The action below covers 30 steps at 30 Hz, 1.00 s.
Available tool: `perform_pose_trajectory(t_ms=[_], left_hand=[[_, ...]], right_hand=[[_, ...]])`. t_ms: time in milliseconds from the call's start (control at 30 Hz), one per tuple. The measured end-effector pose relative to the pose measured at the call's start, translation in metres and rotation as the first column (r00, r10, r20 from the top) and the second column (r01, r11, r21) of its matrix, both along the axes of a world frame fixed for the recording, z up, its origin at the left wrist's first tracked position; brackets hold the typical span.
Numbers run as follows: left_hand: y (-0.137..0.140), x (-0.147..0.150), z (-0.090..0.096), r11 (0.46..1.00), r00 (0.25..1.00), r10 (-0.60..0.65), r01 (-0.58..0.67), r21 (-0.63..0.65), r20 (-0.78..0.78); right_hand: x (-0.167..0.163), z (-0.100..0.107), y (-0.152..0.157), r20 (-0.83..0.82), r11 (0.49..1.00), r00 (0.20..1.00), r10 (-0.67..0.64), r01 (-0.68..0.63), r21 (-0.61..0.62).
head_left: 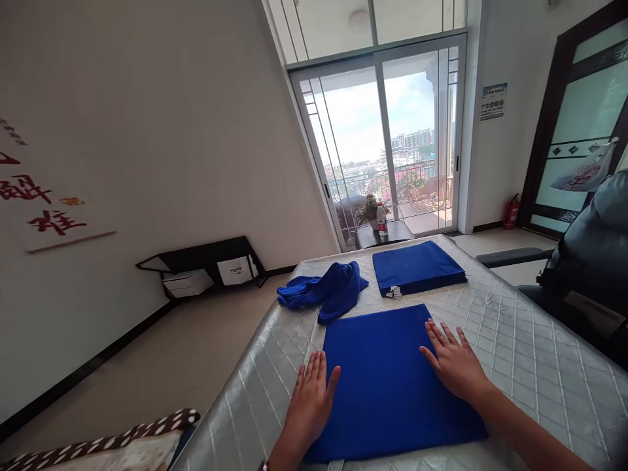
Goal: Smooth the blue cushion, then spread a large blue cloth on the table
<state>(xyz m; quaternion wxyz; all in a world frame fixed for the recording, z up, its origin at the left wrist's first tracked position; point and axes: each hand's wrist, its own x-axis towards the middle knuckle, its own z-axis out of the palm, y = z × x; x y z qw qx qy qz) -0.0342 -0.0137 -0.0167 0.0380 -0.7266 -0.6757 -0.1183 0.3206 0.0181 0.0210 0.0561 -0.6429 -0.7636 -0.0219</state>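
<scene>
A blue cloth (pixel 387 386) lies flat and square on the plastic-covered mattress (pixel 250 399) in front of me. My left hand (pixel 311 399) rests along its left edge, fingers stretched out and thumb apart. On the right edge lies my right hand (pixel 454 360), its fingers spread. Beyond the flat cloth, a neat stack of folded blue cloths (pixel 417 265) sits at the far right, a white tag showing at its near corner. Left of that stack, a crumpled blue cloth (pixel 328 288) lies in a loose heap, its lower end close to the flat cloth's far left corner.
Past the mattress stands a small dark table (pixel 363 237) with a bottle (pixel 381 221), before a sliding glass door. A black shelf (pixel 206 261) holding white boxes is against the left wall. A dark leather chair (pixel 598 235) stands at the right, near a fire extinguisher (pixel 511 212).
</scene>
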Motion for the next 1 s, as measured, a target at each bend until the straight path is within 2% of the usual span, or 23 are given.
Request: perform_pose_trajectory(t_ms=[167,267,367,467,567,733,800,867,1000], left_hand=[[-0.003,0.010,0.006,0.999,0.999,-0.035,0.036,0.040,-0.028],[-0.009,0.030,0.013,0.996,0.995,-0.075,0.079,0.052,-0.065],[-0.016,0.069,0.023,0.980,0.979,-0.182,0.188,0.066,-0.094],[-0.016,0.119,0.035,0.919,0.918,-0.373,0.385,0.084,-0.134],[0.000,0.171,0.042,0.853,0.852,-0.505,0.517,0.071,-0.138],[0.034,0.236,0.039,0.799,0.797,-0.593,0.600,0.042,-0.116],[0.040,0.249,0.036,0.791,0.788,-0.606,0.612,0.032,-0.108],[0.042,0.253,0.032,0.809,0.806,-0.584,0.588,0.010,-0.095],[0.043,0.241,0.026,0.858,0.852,-0.514,0.510,-0.060,-0.099]], right_hand=[[-0.004,-0.006,0.005,-0.041,0.997,0.999,-0.032,0.029,-0.066],[-0.003,-0.010,0.006,-0.066,0.992,0.996,-0.064,0.056,-0.113],[-0.002,-0.013,0.007,-0.079,0.991,0.995,-0.065,0.055,-0.124],[-0.001,-0.011,0.007,-0.096,0.990,0.993,-0.068,0.055,-0.130],[0.001,-0.008,0.005,-0.097,0.989,0.994,-0.055,0.041,-0.145],[0.008,-0.017,0.006,-0.074,0.989,0.997,0.014,-0.025,-0.147],[0.011,-0.027,0.011,-0.114,0.990,0.991,0.070,-0.083,-0.114],[0.014,-0.036,0.015,-0.140,0.990,0.985,0.102,-0.114,-0.077],[0.015,-0.040,0.018,-0.151,0.994,0.985,0.086,-0.095,-0.052]])
